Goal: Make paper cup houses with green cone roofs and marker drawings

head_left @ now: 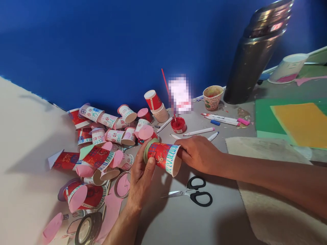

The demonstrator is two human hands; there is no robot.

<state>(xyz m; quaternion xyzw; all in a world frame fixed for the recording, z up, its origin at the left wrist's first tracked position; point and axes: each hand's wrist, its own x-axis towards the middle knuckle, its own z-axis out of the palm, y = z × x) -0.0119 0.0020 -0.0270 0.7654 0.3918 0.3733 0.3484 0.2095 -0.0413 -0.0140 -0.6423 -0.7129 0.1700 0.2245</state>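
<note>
Tilted on its side above the table is a red paper cup [160, 154] with blue and turquoise drawn marks and a light green piece at its base. My left hand [143, 172] is wrapped round the base end, thumb across the red side. At the cup's white rim, my right hand [198, 153] has its fingers curled; their tips are hidden behind the cup. Just below on the table lies a pair of scissors [198, 192] with black handles, blades pointing left.
Several decorated paper cups [97, 156] crowd the left, near a roll of tape [88, 228]. Markers [222, 119], a red paint jar [178, 125], stacked cups [160, 110] and a dark thermos [252, 58] stand or lie behind. Coloured paper [298, 122] and a cloth [270, 197] lie right.
</note>
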